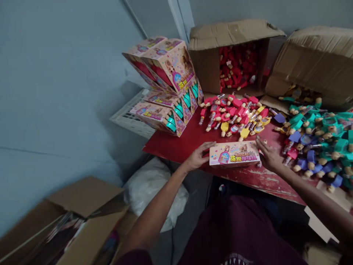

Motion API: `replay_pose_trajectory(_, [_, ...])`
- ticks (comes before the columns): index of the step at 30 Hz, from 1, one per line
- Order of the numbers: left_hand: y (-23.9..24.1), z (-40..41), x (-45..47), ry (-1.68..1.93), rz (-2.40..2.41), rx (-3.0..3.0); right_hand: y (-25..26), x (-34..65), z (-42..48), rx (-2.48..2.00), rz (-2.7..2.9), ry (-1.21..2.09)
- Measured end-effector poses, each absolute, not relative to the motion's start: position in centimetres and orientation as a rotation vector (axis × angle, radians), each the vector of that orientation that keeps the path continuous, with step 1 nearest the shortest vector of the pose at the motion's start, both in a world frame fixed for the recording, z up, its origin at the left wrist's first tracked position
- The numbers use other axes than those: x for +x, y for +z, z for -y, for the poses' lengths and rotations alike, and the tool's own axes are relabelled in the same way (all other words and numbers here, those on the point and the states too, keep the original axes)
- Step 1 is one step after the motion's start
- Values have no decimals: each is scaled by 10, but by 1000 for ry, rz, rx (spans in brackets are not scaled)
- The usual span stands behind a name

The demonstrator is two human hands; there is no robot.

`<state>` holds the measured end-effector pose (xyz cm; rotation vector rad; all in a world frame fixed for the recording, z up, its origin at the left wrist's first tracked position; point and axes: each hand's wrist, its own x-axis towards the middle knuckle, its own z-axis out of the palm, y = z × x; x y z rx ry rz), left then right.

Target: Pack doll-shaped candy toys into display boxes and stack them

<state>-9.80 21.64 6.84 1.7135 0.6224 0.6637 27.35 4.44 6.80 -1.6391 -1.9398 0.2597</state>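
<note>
A pink printed display box [234,154] lies at the front edge of the red table, between my two hands. My left hand [199,157] grips its left end, thumb and fingers against the side. At its right end my right hand [267,154] presses with its fingers. Just behind the box spreads a pile of small red and yellow toys [237,114] with tan animal-shaped ends. Farther right lies a heap of teal and blue toys [322,136] of the same sort. What the box contains is hidden.
Filled display boxes [165,66] stand stacked at the back left, partly over a white crate [132,114]. Two open cartons [204,66] lie tipped behind the piles on the red table [168,147]. A white sack [154,184] and another open carton [88,195] are on the lower left.
</note>
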Motion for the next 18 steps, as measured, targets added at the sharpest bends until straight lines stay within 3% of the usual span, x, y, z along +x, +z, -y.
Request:
replay_pose_trajectory(5, [112, -184, -101, 687, -710, 2172, 3, 212, 19, -1751, 1160, 456])
replay_pose_trajectory(14, [115, -196, -20, 19, -586, 2669, -54, 194, -2, -1912, 1144, 589])
replay_pose_trajectory(18, [144, -216, -22, -225, -511, 2644, -61, 203, -8, -1914, 1201, 540])
